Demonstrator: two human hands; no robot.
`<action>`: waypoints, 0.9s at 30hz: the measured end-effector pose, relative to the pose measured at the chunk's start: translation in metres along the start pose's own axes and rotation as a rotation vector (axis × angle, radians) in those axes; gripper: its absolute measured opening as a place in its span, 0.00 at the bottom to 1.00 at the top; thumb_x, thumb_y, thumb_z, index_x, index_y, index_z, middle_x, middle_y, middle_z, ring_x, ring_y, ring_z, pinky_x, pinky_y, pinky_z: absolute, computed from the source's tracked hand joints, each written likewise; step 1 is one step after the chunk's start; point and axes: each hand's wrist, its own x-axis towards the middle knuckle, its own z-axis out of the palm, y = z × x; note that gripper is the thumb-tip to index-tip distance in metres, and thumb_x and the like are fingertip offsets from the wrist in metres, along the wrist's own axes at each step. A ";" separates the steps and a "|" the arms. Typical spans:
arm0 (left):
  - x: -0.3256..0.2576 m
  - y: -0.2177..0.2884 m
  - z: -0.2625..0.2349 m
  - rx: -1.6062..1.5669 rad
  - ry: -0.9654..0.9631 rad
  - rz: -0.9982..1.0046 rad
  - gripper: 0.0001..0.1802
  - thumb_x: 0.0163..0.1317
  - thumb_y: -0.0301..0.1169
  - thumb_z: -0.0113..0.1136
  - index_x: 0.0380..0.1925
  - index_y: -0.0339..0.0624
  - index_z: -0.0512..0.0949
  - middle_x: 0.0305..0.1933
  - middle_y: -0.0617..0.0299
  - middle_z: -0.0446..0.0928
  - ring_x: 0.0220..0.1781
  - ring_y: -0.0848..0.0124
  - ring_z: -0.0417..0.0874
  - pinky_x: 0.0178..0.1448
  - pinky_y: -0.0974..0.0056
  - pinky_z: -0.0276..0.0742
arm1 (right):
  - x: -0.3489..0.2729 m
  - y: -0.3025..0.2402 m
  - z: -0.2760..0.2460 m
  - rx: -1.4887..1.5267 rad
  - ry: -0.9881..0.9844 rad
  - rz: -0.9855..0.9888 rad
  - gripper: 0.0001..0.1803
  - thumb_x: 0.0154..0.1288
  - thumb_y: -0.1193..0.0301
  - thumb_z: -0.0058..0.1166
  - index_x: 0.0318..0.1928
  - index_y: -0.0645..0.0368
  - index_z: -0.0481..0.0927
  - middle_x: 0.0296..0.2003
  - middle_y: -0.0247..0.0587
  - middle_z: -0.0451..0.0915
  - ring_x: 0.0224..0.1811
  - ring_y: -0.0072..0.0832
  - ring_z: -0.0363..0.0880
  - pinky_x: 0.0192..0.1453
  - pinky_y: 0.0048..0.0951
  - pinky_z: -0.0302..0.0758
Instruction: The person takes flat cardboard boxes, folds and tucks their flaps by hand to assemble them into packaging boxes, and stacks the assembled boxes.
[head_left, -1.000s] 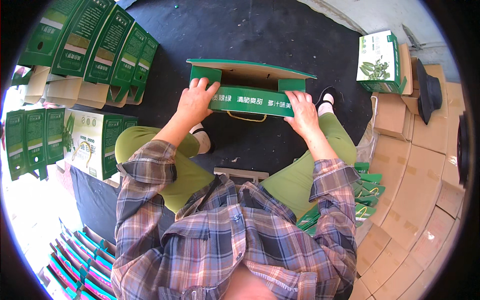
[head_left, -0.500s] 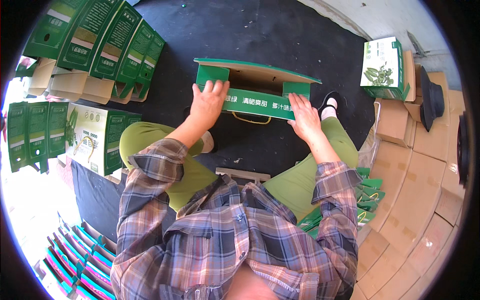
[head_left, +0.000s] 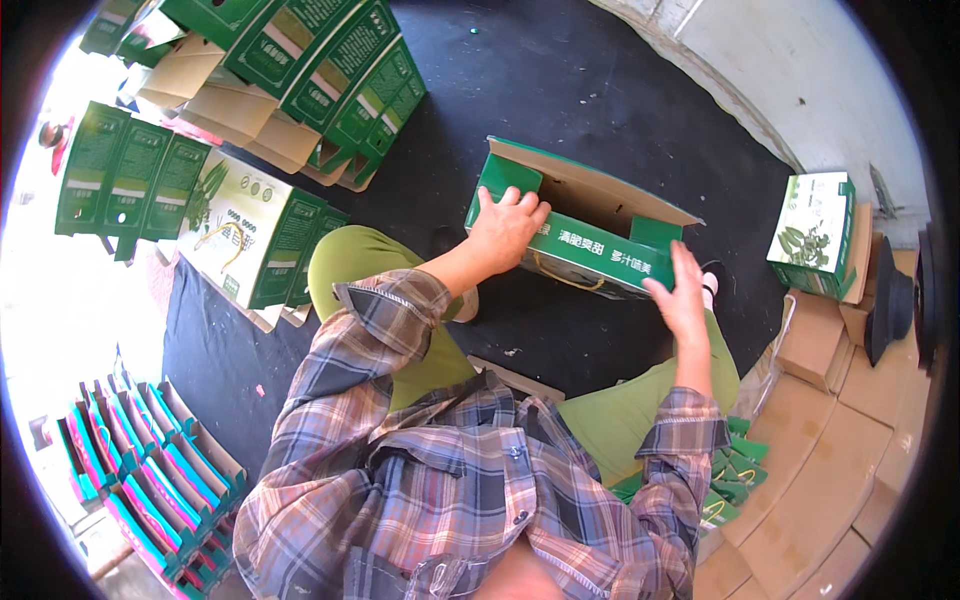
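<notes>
both hands [head_left: 510,228] grip a green carton [head_left: 590,240] on black matting [head_left: 600,90] (white wall [head_left: 790,60] beyond).

Hard daylight from my left, fisheye bend all round.

The floor at my left is blown out to white glare, washing the stacked green cartons [head_left: 130,180] there. The black mat [head_left: 600,90] stays evenly lit and sharp. Straight edges curve toward the dark round rim, and the corners go black.

Single head-worn fisheye cam, looks steeply down over plaid shirt [head_left: 470,500] and knees at black floor mat [head_left: 600,90], close-up, edges bend toward rim.
</notes>
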 end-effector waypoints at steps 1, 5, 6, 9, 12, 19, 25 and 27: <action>-0.001 -0.002 -0.004 -0.042 -0.017 -0.020 0.40 0.41 0.34 0.73 0.59 0.50 0.68 0.52 0.62 0.70 0.57 0.59 0.70 0.56 0.38 0.65 | 0.003 0.004 -0.004 0.114 0.040 0.039 0.42 0.52 0.67 0.66 0.66 0.63 0.62 0.66 0.54 0.63 0.68 0.44 0.61 0.71 0.37 0.58; -0.005 -0.008 -0.023 -0.281 -0.012 -0.115 0.41 0.41 0.35 0.73 0.59 0.49 0.68 0.53 0.61 0.69 0.58 0.58 0.70 0.55 0.41 0.67 | 0.010 0.021 -0.021 0.618 0.321 0.306 0.26 0.67 0.71 0.53 0.63 0.65 0.68 0.61 0.50 0.71 0.62 0.33 0.70 0.65 0.31 0.65; -0.005 -0.009 -0.029 -0.291 -0.013 -0.134 0.41 0.40 0.35 0.73 0.59 0.49 0.67 0.54 0.60 0.69 0.59 0.58 0.69 0.55 0.44 0.68 | 0.009 0.023 -0.032 0.607 0.356 0.305 0.25 0.68 0.71 0.52 0.63 0.65 0.68 0.60 0.49 0.72 0.60 0.31 0.71 0.63 0.29 0.67; -0.008 -0.011 -0.063 -0.491 0.093 -0.143 0.42 0.40 0.34 0.74 0.59 0.47 0.67 0.55 0.56 0.68 0.59 0.55 0.68 0.58 0.49 0.68 | -0.001 0.028 -0.058 0.787 0.553 0.421 0.22 0.71 0.63 0.48 0.60 0.60 0.71 0.56 0.40 0.76 0.58 0.27 0.74 0.52 0.28 0.72; -0.020 -0.022 -0.098 -0.641 0.285 -0.161 0.44 0.39 0.34 0.75 0.60 0.44 0.66 0.55 0.52 0.68 0.58 0.52 0.68 0.60 0.50 0.68 | -0.007 0.046 -0.064 0.826 0.572 0.515 0.21 0.70 0.62 0.49 0.60 0.56 0.72 0.55 0.38 0.76 0.56 0.27 0.74 0.50 0.27 0.71; -0.101 -0.066 -0.174 -1.194 0.583 -0.408 0.40 0.44 0.30 0.72 0.58 0.33 0.66 0.54 0.52 0.70 0.58 0.63 0.71 0.60 0.59 0.70 | -0.001 0.053 -0.054 0.787 0.462 0.516 0.18 0.70 0.63 0.50 0.57 0.53 0.75 0.51 0.32 0.79 0.50 0.20 0.75 0.45 0.24 0.71; -0.217 -0.107 -0.201 -1.417 1.080 -0.574 0.21 0.64 0.28 0.56 0.56 0.34 0.70 0.54 0.56 0.75 0.55 0.66 0.75 0.62 0.60 0.68 | 0.002 0.040 -0.051 0.775 0.409 0.501 0.17 0.70 0.67 0.50 0.56 0.56 0.76 0.48 0.35 0.80 0.46 0.20 0.77 0.39 0.18 0.71; -0.272 -0.140 -0.197 -1.434 1.168 -0.537 0.24 0.70 0.38 0.50 0.61 0.36 0.66 0.61 0.55 0.71 0.62 0.62 0.72 0.65 0.54 0.66 | 0.003 0.036 -0.047 0.769 0.378 0.500 0.17 0.70 0.67 0.50 0.56 0.56 0.75 0.48 0.35 0.80 0.45 0.19 0.77 0.38 0.18 0.71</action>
